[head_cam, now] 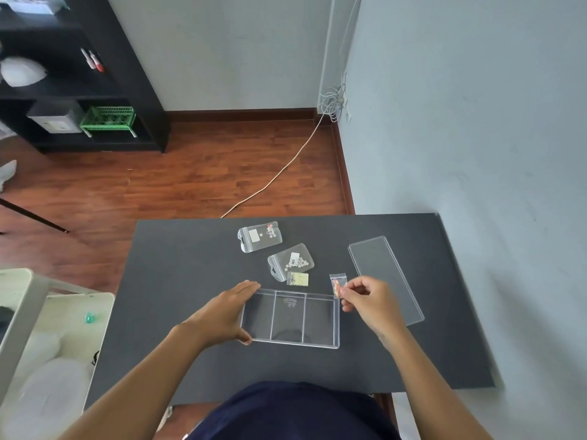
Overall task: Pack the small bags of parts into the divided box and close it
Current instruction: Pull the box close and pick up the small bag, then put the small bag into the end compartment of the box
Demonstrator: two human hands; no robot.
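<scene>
The divided box [289, 319] lies open on the dark counter [178, 281], directly in front of the person, its long axis running left to right and its three compartments side by side; all three appear empty. The left hand [222, 315] is spread against the box's left end, fingers along the far corner and thumb at the near corner, steadying it. The right hand [370, 301] is pinched closed on a tiny clear bag [337, 284] of orange and yellow parts, held just beyond the box's right far corner, so the right compartment is the nearest and the move, by my judgement, is a short one inward to the left and down. Three more bags rest on the counter beyond the box: a small one with yellow-green contents [297, 278] just past the far wall, and two larger clear pouches, one [290, 261] touching it and one [259, 236] farther off, each holding pale flower-shaped pieces and a white label. The lid [386, 279], a flat transparent rectangle, lies apart on the right, angled away. The box is rigid clear plastic with thin walls; the bags are soft, glossy film.
</scene>
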